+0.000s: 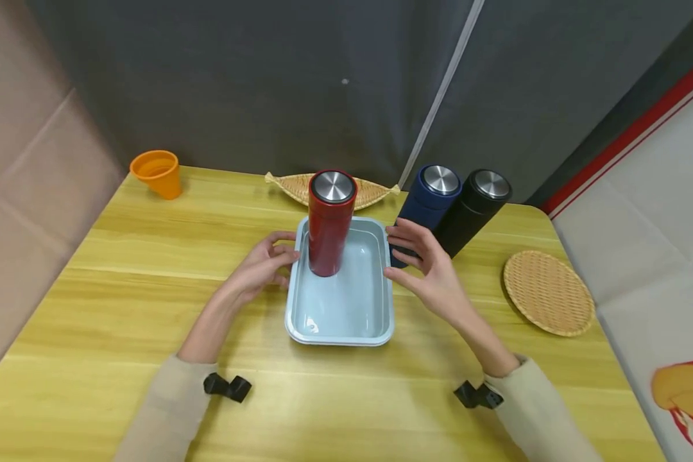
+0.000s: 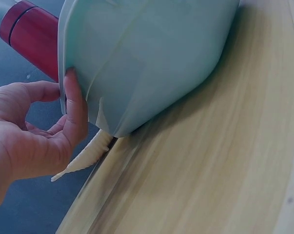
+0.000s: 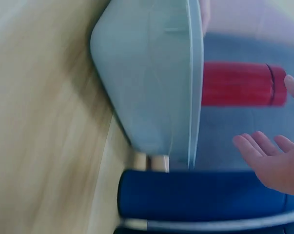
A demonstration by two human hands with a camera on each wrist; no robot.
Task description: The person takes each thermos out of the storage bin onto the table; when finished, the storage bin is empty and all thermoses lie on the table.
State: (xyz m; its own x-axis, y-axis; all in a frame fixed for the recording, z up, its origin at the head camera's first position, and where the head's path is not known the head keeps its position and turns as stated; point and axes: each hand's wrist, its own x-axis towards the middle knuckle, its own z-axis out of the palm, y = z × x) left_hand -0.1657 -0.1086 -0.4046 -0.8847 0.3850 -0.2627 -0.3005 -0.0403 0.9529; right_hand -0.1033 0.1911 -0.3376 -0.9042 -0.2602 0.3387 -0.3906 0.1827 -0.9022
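Note:
A red thermos bottle (image 1: 328, 237) with a silver-topped lid stands upright in the back left part of a light blue plastic basin (image 1: 339, 339). My left hand (image 1: 265, 262) is at the basin's left rim. In the left wrist view, the fingers of that left hand (image 2: 34, 126) pinch the rim, one fingertip against the outer wall below it. Just off the right rim is my right hand (image 1: 430, 273), fingers spread and slightly bent, holding nothing. Beyond it a blue thermos bottle (image 1: 424, 208) and a black thermos bottle (image 1: 473, 212) stand side by side.
A boat-shaped woven basket (image 1: 291, 187) lies behind the basin near the grey curtain. At the back left corner is an orange cup (image 1: 164, 179). A round woven tray (image 1: 548, 292) lies at the table's right edge. White panels flank the wooden table (image 1: 150, 289).

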